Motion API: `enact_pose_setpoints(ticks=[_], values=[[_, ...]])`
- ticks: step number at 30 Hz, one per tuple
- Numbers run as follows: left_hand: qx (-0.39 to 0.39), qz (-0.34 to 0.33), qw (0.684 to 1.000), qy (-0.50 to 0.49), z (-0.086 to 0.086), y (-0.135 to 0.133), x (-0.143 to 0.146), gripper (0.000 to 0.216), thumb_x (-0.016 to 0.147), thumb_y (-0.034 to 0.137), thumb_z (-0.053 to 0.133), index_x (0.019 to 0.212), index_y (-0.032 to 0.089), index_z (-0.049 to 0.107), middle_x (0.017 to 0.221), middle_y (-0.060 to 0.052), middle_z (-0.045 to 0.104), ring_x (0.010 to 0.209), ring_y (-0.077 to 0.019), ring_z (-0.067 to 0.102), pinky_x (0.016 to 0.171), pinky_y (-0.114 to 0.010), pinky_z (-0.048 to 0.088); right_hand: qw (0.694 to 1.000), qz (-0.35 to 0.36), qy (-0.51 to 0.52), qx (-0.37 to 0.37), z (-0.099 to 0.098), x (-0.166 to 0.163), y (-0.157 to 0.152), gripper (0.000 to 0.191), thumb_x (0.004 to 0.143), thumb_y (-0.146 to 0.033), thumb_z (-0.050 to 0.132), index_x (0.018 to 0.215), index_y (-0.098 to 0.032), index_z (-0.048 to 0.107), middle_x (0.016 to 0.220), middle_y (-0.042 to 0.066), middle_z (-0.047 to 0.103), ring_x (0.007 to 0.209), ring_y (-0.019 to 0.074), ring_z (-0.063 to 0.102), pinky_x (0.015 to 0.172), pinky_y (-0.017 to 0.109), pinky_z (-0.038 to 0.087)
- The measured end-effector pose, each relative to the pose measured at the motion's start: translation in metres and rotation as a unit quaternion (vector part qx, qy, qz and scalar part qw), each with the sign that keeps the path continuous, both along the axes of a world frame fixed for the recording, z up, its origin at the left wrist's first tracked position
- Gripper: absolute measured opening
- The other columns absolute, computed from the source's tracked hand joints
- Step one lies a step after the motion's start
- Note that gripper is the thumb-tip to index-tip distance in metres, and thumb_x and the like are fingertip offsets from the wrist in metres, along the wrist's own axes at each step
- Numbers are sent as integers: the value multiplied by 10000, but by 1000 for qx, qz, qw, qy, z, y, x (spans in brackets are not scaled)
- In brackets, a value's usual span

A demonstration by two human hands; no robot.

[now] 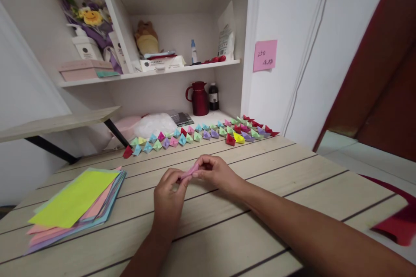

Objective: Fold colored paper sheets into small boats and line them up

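Note:
A small piece of folded pink paper is held between my two hands above the middle of the table. My left hand pinches its near left end between thumb and fingers. At its right end, the thumb and fingertips of my right hand are closed on it. The fingers cover part of the paper, so its full shape is hidden. Beyond my hands, rows of small folded paper boats in many colours stand along the table's back edge. To the left lies a stack of coloured paper sheets, yellow-green on top.
The table has wooden slats with dark gaps. A raised board on black legs stands at the left. Behind are white shelves holding a red jug, a dark bottle and a plastic bag. A pink note hangs at right.

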State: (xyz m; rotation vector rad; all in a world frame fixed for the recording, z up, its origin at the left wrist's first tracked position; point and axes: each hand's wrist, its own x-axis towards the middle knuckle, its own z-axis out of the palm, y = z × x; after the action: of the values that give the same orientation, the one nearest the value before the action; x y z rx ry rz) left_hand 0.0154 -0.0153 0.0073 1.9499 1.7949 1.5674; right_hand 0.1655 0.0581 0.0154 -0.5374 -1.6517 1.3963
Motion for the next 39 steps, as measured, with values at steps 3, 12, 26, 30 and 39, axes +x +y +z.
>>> enact_pose_setpoints(ticks=[3, 12, 26, 30, 39], values=[[69, 17, 990, 124, 7, -7, 0, 219, 871, 210, 485, 861, 270, 696, 853, -16, 680, 863, -191, 621, 814, -341, 451, 980, -75, -52, 174, 5, 7, 1, 148, 741, -260, 720, 788, -182, 604, 840, 8, 565, 772, 140, 540, 736, 271, 438], [110, 76, 936, 324, 10, -12, -1, 241, 922, 193, 484, 989, 275, 701, 859, -13, 718, 828, -175, 642, 919, -383, 366, 862, -179, -157, 448, 12, 16, -4, 84, 869, -194, 591, 947, -222, 603, 996, 55, 607, 977, 198, 544, 819, 324, 373], [-117, -2, 878, 465, 0, 4, -8, 239, 887, 121, 490, 888, 241, 697, 842, -31, 686, 851, -224, 597, 877, -428, 381, 815, -43, -366, 446, -15, 9, 22, 142, 789, -136, 639, 893, -215, 695, 923, 31, 701, 916, 197, 581, 813, 328, 347], [-153, -65, 878, 449, 1, 5, -15, 257, 886, 156, 505, 1040, 264, 681, 1098, -20, 702, 953, -243, 576, 817, -398, 418, 844, 13, -348, 408, -15, 19, 27, 228, 759, -81, 629, 932, -215, 691, 948, 27, 702, 929, 182, 607, 831, 298, 394], [-198, -69, 860, 465, 9, -1, -8, 267, 934, 235, 447, 1046, 242, 689, 1193, -26, 686, 953, -267, 568, 786, -424, 435, 887, 41, -327, 323, -5, 35, 23, 449, 682, -93, 730, 1094, -245, 639, 1107, 37, 591, 985, 182, 566, 817, 273, 430]])
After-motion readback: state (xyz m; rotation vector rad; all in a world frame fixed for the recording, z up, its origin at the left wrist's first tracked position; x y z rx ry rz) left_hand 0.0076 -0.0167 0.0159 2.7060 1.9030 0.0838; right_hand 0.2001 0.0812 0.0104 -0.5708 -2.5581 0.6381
